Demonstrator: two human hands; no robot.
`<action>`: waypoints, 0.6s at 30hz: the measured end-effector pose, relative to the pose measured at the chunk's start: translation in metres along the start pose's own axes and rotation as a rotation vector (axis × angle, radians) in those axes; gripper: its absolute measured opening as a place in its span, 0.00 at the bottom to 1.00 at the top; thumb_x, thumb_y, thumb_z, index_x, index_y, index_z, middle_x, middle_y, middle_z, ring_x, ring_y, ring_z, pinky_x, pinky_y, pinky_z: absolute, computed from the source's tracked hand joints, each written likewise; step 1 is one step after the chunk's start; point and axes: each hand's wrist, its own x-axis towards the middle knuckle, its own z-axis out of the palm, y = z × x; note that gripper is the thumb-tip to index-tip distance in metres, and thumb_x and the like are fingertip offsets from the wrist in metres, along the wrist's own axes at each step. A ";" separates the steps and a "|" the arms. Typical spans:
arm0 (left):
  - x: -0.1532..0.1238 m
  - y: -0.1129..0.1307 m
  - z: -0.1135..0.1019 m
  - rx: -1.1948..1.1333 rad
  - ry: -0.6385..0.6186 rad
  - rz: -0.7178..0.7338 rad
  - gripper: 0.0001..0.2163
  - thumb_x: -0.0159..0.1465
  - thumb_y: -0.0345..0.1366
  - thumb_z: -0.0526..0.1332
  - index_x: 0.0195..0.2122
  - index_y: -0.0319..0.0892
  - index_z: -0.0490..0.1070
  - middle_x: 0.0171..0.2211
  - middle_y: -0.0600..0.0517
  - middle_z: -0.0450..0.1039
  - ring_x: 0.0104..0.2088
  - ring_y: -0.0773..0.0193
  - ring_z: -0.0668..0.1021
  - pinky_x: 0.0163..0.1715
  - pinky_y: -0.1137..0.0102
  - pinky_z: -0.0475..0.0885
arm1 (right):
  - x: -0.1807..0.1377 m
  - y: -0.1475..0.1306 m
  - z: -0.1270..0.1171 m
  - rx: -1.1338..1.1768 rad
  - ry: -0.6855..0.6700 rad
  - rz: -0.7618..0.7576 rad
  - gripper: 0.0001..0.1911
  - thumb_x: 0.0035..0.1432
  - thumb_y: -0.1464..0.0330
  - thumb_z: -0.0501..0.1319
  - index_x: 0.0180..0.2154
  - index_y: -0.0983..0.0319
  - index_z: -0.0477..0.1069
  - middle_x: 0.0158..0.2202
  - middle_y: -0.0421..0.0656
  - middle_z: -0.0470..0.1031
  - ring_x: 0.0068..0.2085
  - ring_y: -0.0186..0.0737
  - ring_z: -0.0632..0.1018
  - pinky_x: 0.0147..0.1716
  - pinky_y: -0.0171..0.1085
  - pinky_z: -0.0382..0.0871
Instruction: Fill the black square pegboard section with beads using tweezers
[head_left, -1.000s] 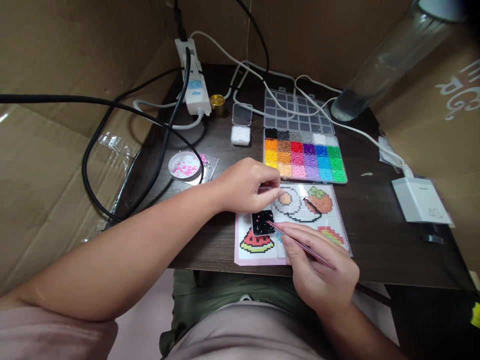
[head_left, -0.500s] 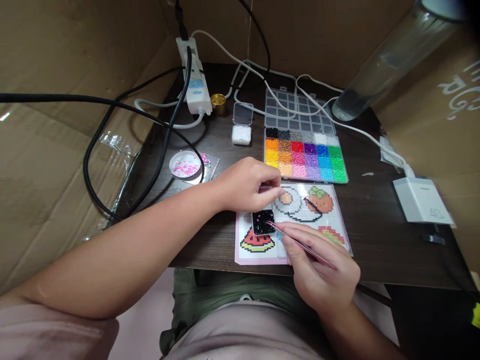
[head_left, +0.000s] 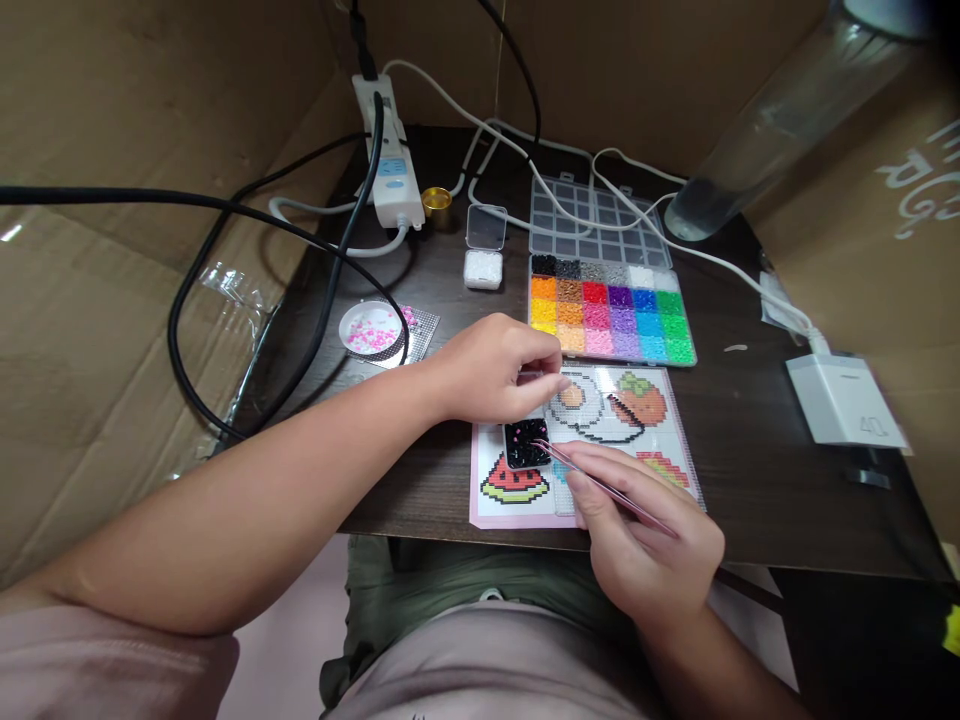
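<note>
My right hand (head_left: 652, 530) is closed around pink tweezers (head_left: 611, 490), their tips over a small clear box of black beads (head_left: 527, 445). A few pink beads lie among the black ones. Just behind the box, my left hand (head_left: 506, 370) is curled, with thumb and forefinger brought together; whether anything is between them I cannot make out. Both hands are above a pattern sheet (head_left: 487, 510) showing a watermelon slice, an egg, an orange fruit and other pixel pictures. A clear pegboard covers part of it, with a curved line of black beads (head_left: 622, 437).
An open bead case (head_left: 611, 310) with many colours stands behind the sheet. Farther left are a small box of white beads (head_left: 482, 268), a white dish (head_left: 370, 328) of pink beads and a gold cup (head_left: 436, 208). Cables, a power strip (head_left: 394, 165) and a charger (head_left: 844, 400) surround the workspace.
The right hand and tweezers have shifted very slightly to the right, the tips still over the black beads. My left hand stays put.
</note>
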 end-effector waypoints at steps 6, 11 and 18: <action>0.000 0.000 0.000 0.004 -0.004 -0.008 0.07 0.60 0.33 0.61 0.27 0.38 0.75 0.20 0.56 0.72 0.21 0.72 0.70 0.24 0.75 0.61 | 0.002 0.001 0.001 -0.005 -0.012 0.003 0.13 0.57 0.79 0.65 0.41 0.59 0.81 0.40 0.42 0.84 0.40 0.41 0.85 0.43 0.38 0.82; 0.000 0.000 0.000 0.001 -0.007 -0.008 0.07 0.60 0.34 0.61 0.27 0.38 0.75 0.20 0.56 0.72 0.21 0.72 0.70 0.24 0.74 0.61 | 0.002 0.001 0.002 0.006 -0.019 0.011 0.13 0.57 0.79 0.65 0.41 0.58 0.80 0.40 0.42 0.85 0.39 0.42 0.85 0.42 0.39 0.83; 0.000 0.000 0.000 -0.004 -0.007 -0.009 0.07 0.60 0.33 0.61 0.27 0.38 0.75 0.20 0.55 0.73 0.21 0.72 0.70 0.24 0.74 0.61 | 0.004 0.000 0.003 0.010 -0.041 0.001 0.12 0.58 0.79 0.64 0.40 0.60 0.81 0.39 0.43 0.85 0.39 0.41 0.85 0.42 0.37 0.83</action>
